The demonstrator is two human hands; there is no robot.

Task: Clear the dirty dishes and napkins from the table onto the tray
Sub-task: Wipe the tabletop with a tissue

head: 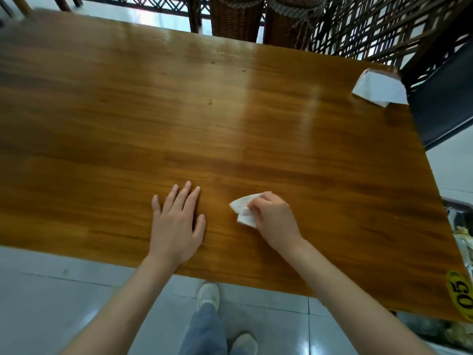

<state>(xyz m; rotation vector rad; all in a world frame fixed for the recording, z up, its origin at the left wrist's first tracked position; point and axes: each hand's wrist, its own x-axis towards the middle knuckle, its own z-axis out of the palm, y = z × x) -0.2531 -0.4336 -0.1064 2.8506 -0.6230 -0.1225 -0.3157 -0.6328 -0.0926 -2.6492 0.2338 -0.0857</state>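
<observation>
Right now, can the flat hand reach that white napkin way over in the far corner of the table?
Probably not without leaning or stepping. The left hand lies flat near the table's front edge, and the folded napkin sits at the far right corner. Nothing blocks the bare wood between them; only the stretch is the trouble.

Napkin [244, 210] on table [179, 111], tray [458, 221] rt.

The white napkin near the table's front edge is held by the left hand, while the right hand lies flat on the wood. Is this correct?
Not quite: the hands are swapped. In the head view the right hand holds the white napkin, while the left hand lies flat on the wood.
</observation>
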